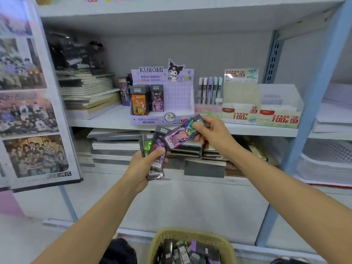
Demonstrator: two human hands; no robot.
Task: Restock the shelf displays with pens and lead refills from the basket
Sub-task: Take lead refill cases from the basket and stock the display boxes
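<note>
Ctr frame: small fan of refill packs (157, 147) gripped in left hand (141, 165), fingers curled round lower ends, held below shelf edge. Single purple pack (180, 135) pinched at top end by right hand (211, 133), tilted, just in front of purple display box (179, 92). Two packs (140, 103) stood in box, left side. Pens (209, 88) racked right of box. Basket (190, 234) at btm ctr, more stock inside.

A stationery shop — white metal shelving (106, 117) on pale blue uprights (312, 103) carries a purple cardboard Kuromi display box (177, 96) of lead refill packs (140, 103), 2 beige cartons (240, 115) printed 2B, 5 pastel pens (209, 90) and stacked notebooks (89, 92).
</note>
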